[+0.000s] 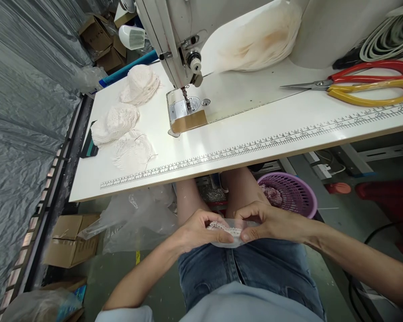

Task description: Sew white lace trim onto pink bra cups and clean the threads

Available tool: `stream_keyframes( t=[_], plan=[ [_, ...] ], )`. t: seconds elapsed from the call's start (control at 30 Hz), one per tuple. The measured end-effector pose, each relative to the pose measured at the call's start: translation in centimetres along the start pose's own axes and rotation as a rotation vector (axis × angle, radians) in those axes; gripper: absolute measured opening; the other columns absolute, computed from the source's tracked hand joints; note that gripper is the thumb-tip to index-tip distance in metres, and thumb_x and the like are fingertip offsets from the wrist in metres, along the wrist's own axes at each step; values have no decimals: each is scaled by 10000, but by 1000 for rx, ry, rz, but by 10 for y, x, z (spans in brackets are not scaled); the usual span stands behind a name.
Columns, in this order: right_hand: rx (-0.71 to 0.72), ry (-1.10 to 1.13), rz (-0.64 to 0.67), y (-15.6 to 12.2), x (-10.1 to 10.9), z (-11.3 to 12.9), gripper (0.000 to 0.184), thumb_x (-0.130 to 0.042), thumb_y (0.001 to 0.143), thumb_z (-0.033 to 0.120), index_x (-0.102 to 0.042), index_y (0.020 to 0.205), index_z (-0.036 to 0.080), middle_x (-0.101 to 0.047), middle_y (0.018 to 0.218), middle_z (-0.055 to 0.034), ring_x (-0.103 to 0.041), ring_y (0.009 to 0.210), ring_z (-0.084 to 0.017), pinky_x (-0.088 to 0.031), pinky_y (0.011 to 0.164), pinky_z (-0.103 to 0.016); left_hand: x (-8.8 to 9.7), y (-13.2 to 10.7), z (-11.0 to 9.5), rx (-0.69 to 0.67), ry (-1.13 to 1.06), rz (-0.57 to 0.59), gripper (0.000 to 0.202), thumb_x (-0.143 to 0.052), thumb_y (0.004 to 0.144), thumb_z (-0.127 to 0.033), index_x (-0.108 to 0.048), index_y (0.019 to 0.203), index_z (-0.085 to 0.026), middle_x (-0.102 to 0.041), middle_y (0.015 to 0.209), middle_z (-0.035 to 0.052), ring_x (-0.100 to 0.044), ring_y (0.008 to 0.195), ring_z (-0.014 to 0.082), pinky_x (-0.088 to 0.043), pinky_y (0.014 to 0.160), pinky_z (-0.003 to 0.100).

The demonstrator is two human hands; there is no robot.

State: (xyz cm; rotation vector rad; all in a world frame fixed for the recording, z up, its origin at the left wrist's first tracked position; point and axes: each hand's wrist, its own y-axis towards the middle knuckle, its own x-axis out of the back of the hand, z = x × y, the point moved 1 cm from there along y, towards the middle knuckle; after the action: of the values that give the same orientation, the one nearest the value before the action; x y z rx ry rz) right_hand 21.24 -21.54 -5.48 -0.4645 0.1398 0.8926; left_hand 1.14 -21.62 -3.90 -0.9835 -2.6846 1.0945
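Observation:
Over my lap, both hands pinch a small white lace piece (225, 230) backed by sheer fabric. My left hand (198, 230) grips its left end with the thumb on top. My right hand (272, 222) holds the right end, fingers curled. Above them is the white sewing table (255, 129) with a sewing machine (177, 40). Stacks of finished lace pieces (124, 120) lie on the table's left part.
Red- and yellow-handled scissors (366, 82) lie at the table's right. A purple basket (290, 192) stands under the table by my right knee. A clear plastic bag (137, 219) and cardboard boxes (70, 241) are on the floor to the left. Plastic sheeting covers the left side.

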Motion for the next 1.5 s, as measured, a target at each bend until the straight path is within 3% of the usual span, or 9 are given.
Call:
stream_keyframes(
  t=[0.17, 0.57, 0.7, 0.9, 1.03, 1.1, 1.2, 1.3, 1.5],
  plan=[
    [11, 12, 22, -2, 1, 0, 283, -698, 733, 432, -649, 764, 155, -574, 703, 9, -502, 684, -140, -363, 647, -255, -1, 1, -2, -38, 16, -22, 296, -785, 615, -396, -709, 657, -113, -510, 620, -8, -413, 583, 79, -285, 532, 211],
    [3, 37, 2, 3, -4, -1, 355, -652, 764, 487, -606, 715, 138, -475, 661, 28, -408, 647, -116, -282, 604, -249, -1, -2, -7, -12, -22, -43, 496, -749, 577, -572, -624, 560, -92, -434, 555, -32, -332, 534, 58, -231, 498, 208],
    [10, 23, 7, 3, -5, 3, 333, -658, 765, 463, -619, 730, 134, -503, 665, 19, -426, 654, -122, -299, 615, -252, -1, -2, -8, 25, 11, -22, 402, -819, 523, -464, -689, 650, -105, -509, 583, -19, -403, 573, 80, -283, 534, 213],
    [52, 54, 28, -2, -2, 6, 288, -669, 777, 417, -641, 740, 133, -537, 678, 12, -461, 659, -120, -329, 628, -245, -7, -7, -16, 23, -95, -5, 287, -835, 543, -357, -704, 619, -113, -559, 594, -5, -449, 574, 76, -327, 543, 201],
    [216, 19, 179, -11, 0, 23, 310, -601, 841, 421, -673, 762, 130, -553, 682, -12, -497, 635, -121, -367, 601, -245, -13, -20, -34, -31, -179, 81, 199, -818, 587, -297, -724, 636, -129, -590, 611, 3, -486, 564, 82, -363, 539, 205],
    [351, -89, 85, -12, 0, 30, 287, -575, 863, 412, -677, 847, 144, -580, 726, -29, -520, 631, -124, -395, 586, -245, -15, -24, -44, -90, -186, 125, 164, -807, 608, -270, -738, 664, -133, -611, 627, 11, -513, 577, 92, -389, 560, 211],
    [617, -375, -319, -7, -1, 31, 233, -548, 888, 336, -617, 1061, 197, -582, 830, -40, -543, 703, -136, -433, 610, -250, -10, -20, -51, -89, -209, 77, 167, -817, 589, -260, -738, 660, -132, -632, 613, 18, -534, 572, 94, -412, 585, 215],
    [811, -578, -422, -1, -3, 20, 196, -492, 909, 283, -617, 1057, 249, -526, 840, -27, -532, 736, -140, -439, 622, -260, -3, -10, -50, -26, -246, 3, 211, -841, 529, -266, -732, 643, -125, -657, 632, 29, -561, 588, 104, -431, 618, 224],
    [647, -726, -460, -2, -1, 15, 279, -438, 905, 340, -705, 854, 275, -480, 773, -34, -468, 662, -156, -382, 533, -268, 2, -7, -49, -8, -192, 5, 189, -827, 533, -265, -725, 626, -136, -650, 610, 20, -547, 588, 98, -421, 629, 222]
  ],
)
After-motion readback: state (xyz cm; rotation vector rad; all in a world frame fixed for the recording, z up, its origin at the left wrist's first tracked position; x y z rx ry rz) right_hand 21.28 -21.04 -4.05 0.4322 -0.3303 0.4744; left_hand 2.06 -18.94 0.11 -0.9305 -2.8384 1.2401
